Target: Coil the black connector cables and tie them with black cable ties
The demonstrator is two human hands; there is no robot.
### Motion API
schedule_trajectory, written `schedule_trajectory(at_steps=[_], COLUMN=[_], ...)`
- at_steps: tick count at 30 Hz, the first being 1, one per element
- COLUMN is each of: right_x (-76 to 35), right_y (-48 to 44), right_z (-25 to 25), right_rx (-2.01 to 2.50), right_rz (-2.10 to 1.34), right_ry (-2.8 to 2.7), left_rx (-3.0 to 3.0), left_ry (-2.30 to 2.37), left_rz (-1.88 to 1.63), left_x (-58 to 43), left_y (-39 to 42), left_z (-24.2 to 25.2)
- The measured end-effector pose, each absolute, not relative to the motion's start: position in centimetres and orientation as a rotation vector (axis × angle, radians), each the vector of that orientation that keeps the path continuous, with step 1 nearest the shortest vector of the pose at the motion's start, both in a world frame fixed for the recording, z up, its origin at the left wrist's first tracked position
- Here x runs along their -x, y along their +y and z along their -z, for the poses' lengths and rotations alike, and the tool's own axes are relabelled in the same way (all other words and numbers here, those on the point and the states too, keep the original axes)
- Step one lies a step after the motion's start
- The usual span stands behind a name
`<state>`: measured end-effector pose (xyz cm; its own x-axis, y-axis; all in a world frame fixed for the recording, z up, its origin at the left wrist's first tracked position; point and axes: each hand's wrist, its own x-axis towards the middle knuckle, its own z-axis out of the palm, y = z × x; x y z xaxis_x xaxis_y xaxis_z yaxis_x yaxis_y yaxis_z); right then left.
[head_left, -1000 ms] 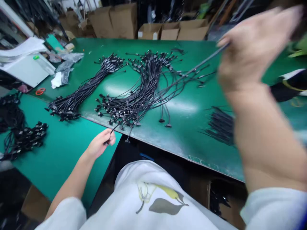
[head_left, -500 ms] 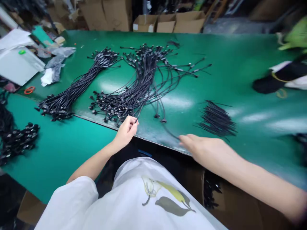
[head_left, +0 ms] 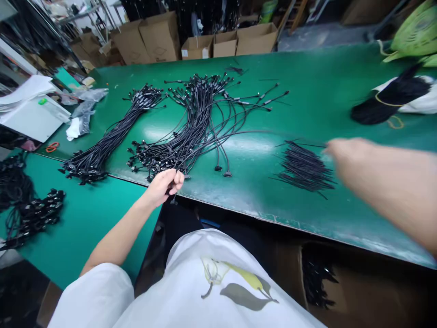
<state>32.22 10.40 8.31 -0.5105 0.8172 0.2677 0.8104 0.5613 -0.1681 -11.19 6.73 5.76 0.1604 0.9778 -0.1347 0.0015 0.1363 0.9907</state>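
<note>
My left hand [head_left: 166, 186] is at the table's front edge, fingers closed around a black cable, with a connector end [head_left: 173, 200] hanging just below them. Right behind it spreads a loose bundle of black cables [head_left: 200, 123] with plugs at both ends. My right hand [head_left: 343, 152] is blurred by motion, above the table to the right. Its fingertips are by the tip of a thin strip that sticks out of a pile of thin black strips [head_left: 305, 166]. Whether they touch it cannot be made out. A faint, blurred cable stretches from the bundle toward this side.
Left of the loose bundle lies a gathered cable bundle [head_left: 114, 134]. More cables [head_left: 34, 209] lie on the lower green table. Orange scissors [head_left: 52, 147], plastic bags [head_left: 83, 111] and a white box [head_left: 36, 118] are at left. A black banded bundle [head_left: 389, 100] sits far right; cardboard boxes [head_left: 196, 48] stand behind.
My right hand has moved right and away from me, from the front edge to beside the strip pile. My left hand has shifted slightly left, still closed on the cable. The view has also shifted.
</note>
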Motion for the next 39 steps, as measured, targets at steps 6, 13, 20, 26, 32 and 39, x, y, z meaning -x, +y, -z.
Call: schedule_trajectory(at_steps=[6, 13, 20, 26, 32, 39], right_x=[-22.0, -19.8, -23.6, -28.1, -23.0, -19.3], right_y=[4.5, 5.8, 11.3, 11.5, 5.1, 6.1], right_z=[-6.7, -10.1, -9.7, -5.1, -5.1, -7.8], right_rx=[0.888, 0.881, 1.194, 1.254, 0.923, 0.827], right_rz=[-0.12, 0.025, -0.101, -0.335, -0.065, -0.449], right_ry=[-2.982, -2.839, -2.558, -2.354, -2.792, -2.665], left_rx=[-1.064, -1.532, -1.04, -0.602, -0.872, -1.627], left_ry=[1.055, 1.044, 0.702, 0.675, 0.931, 1.0], left_rz=[-1.104, -0.832, -0.765, -1.341, -1.372, -0.77], left_x=[5.4, 1.9, 4.1, 9.4, 7.6, 2.1], left_y=[7.0, 4.8, 4.1, 5.1, 6.7, 4.6], left_z=[-5.8, -5.2, -6.1, -8.9, -7.1, -4.4])
